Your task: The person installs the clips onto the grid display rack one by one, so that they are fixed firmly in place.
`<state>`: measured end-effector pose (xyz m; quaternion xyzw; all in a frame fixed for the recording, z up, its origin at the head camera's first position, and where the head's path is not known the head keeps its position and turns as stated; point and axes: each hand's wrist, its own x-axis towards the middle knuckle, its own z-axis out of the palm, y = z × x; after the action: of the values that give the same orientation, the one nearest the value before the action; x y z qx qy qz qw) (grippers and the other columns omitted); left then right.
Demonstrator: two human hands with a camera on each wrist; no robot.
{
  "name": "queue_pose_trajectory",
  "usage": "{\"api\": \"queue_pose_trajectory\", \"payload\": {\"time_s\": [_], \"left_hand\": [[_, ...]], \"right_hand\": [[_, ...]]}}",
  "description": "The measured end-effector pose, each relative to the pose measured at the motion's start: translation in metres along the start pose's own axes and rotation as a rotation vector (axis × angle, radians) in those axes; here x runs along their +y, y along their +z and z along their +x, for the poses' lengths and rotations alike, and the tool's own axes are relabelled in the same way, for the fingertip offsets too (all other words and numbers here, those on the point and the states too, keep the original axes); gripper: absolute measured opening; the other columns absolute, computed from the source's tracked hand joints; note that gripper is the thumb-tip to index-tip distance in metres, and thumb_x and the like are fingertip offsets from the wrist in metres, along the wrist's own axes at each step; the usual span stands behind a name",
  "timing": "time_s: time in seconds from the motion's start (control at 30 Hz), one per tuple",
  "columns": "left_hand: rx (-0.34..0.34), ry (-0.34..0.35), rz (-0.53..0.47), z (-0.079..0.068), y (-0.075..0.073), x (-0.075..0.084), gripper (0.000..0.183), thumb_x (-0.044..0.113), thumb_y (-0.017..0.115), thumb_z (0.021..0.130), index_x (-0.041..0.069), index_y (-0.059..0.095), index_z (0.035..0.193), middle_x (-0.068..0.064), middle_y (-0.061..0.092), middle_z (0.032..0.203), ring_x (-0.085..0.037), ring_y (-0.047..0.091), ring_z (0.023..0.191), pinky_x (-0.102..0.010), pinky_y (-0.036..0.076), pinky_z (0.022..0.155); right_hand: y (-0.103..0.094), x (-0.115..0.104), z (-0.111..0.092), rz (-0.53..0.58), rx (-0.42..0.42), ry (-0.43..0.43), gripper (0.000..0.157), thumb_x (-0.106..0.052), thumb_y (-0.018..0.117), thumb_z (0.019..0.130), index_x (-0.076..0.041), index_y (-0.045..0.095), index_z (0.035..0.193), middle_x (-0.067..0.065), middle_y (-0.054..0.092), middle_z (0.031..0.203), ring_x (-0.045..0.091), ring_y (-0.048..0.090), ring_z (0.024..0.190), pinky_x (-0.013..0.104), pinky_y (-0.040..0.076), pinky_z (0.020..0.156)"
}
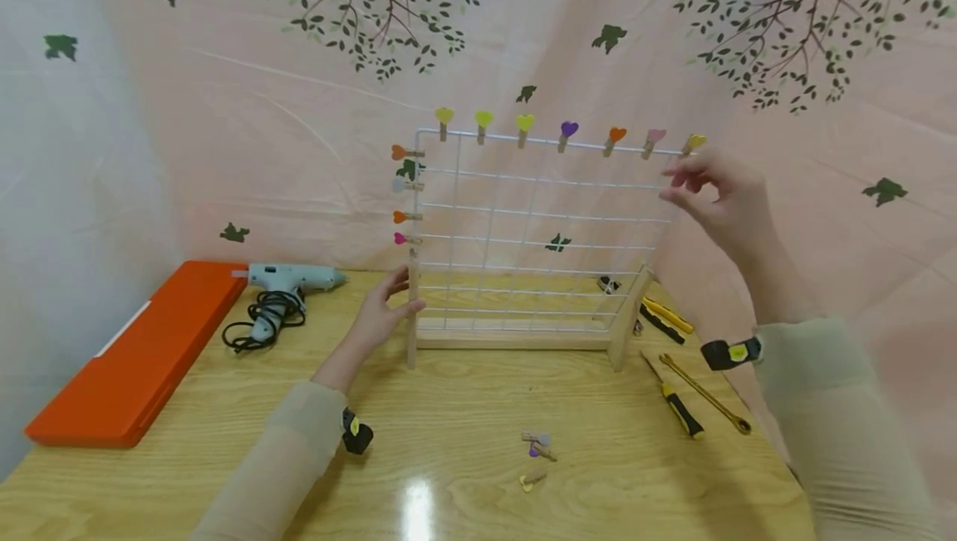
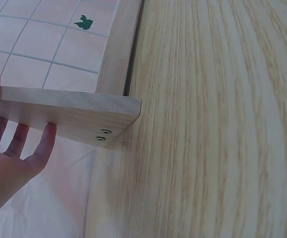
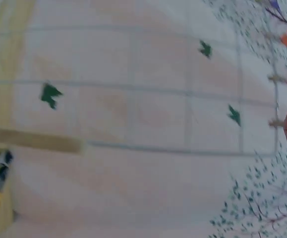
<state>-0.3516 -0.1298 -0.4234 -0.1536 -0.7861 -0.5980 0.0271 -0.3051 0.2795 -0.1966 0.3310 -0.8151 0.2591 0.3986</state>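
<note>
A white wire grid (image 1: 508, 229) stands upright between wooden legs, with small heart clothespins clipped along its top and left edges. My left hand (image 1: 385, 308) grips the left wooden leg (image 2: 69, 111), thumb at its front edge and fingers on its outer face. My right hand (image 1: 721, 192) is raised by the grid's top right corner, thumb and fingertips apart with nothing seen between them. Just above it a yellow heart clothespin (image 1: 695, 143) sits on the top wire. In the right wrist view, the fingertips overlap the end of this corner clothespin (image 3: 276, 123); its heart is hidden there.
Several loose heart clothespins (image 1: 537, 445) lie on the table in front of the stand. To the right are a screwdriver (image 1: 680, 408), a wrench (image 1: 706, 391) and a yellow-handled tool (image 1: 668, 315). A glue gun (image 1: 287, 279) and an orange case (image 1: 149, 350) lie left.
</note>
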Motion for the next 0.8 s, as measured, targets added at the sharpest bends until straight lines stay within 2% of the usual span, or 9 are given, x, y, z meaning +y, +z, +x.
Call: {"api": "queue_pose_trajectory", "payload": {"time_s": [0.1, 0.2, 0.3, 0.4, 0.47, 0.63, 0.8], "left_hand": [[0.009, 0.01, 0.013, 0.001, 0.001, -0.004, 0.068, 0.026, 0.065, 0.08, 0.023, 0.031, 0.139, -0.005, 0.038, 0.138, -0.027, 0.034, 0.126, -0.051, 0.034, 0.098], [0.017, 0.016, 0.017, 0.001, 0.002, -0.004, 0.066, 0.023, 0.065, 0.081, 0.024, 0.032, 0.138, -0.005, 0.039, 0.137, -0.028, 0.035, 0.125, -0.052, 0.035, 0.097], [0.02, 0.012, 0.02, 0.001, 0.001, -0.004, 0.065, 0.022, 0.065, 0.082, 0.024, 0.032, 0.138, -0.005, 0.039, 0.137, -0.028, 0.034, 0.125, -0.052, 0.034, 0.097], [0.017, 0.007, 0.022, 0.001, 0.001, -0.005, 0.066, 0.024, 0.065, 0.082, 0.023, 0.031, 0.139, -0.005, 0.038, 0.138, -0.028, 0.034, 0.126, -0.052, 0.033, 0.098], [0.017, 0.006, 0.019, 0.002, 0.001, -0.006, 0.067, 0.025, 0.065, 0.081, 0.023, 0.031, 0.139, -0.005, 0.038, 0.138, -0.028, 0.033, 0.126, -0.052, 0.033, 0.098], [0.014, 0.005, 0.015, 0.002, 0.001, -0.006, 0.069, 0.03, 0.066, 0.08, 0.023, 0.031, 0.139, -0.005, 0.038, 0.138, -0.027, 0.034, 0.126, -0.052, 0.033, 0.098], [0.014, -0.003, 0.026, 0.003, 0.001, -0.005, 0.072, 0.036, 0.066, 0.078, 0.023, 0.029, 0.139, -0.006, 0.038, 0.138, -0.027, 0.033, 0.127, -0.052, 0.032, 0.099]], "right_hand": [[0.023, -0.014, -0.026, 0.063, -0.15, -0.027, 0.033, 0.01, 0.071, 0.066, 0.002, 0.062, 0.097, 0.008, 0.058, 0.08, 0.01, 0.046, 0.074, 0.015, 0.037, 0.066], [0.051, -0.016, -0.058, 0.148, -0.312, -0.069, 0.039, 0.003, 0.073, 0.066, -0.005, 0.062, 0.102, -0.002, 0.057, 0.082, 0.01, 0.045, 0.073, 0.017, 0.037, 0.064], [0.082, -0.017, -0.092, 0.232, -0.481, -0.09, 0.038, -0.01, 0.074, 0.07, -0.014, 0.061, 0.105, -0.009, 0.057, 0.085, 0.008, 0.045, 0.07, 0.018, 0.039, 0.061], [0.107, -0.023, -0.127, 0.294, -0.635, -0.051, 0.033, -0.022, 0.071, 0.075, -0.021, 0.06, 0.105, -0.011, 0.057, 0.085, 0.007, 0.046, 0.069, 0.018, 0.04, 0.059], [0.121, -0.026, -0.149, 0.346, -0.727, -0.027, 0.031, -0.025, 0.069, 0.076, -0.021, 0.06, 0.105, -0.011, 0.057, 0.087, 0.006, 0.047, 0.069, 0.02, 0.043, 0.059], [0.146, -0.03, -0.193, 0.443, -0.867, 0.043, 0.028, -0.022, 0.07, 0.076, -0.017, 0.062, 0.102, -0.007, 0.058, 0.086, 0.01, 0.051, 0.07, 0.023, 0.046, 0.058], [0.156, -0.028, -0.214, 0.487, -0.954, 0.136, 0.021, -0.024, 0.068, 0.079, -0.018, 0.063, 0.098, -0.006, 0.06, 0.089, 0.009, 0.054, 0.076, 0.021, 0.048, 0.066]]}}
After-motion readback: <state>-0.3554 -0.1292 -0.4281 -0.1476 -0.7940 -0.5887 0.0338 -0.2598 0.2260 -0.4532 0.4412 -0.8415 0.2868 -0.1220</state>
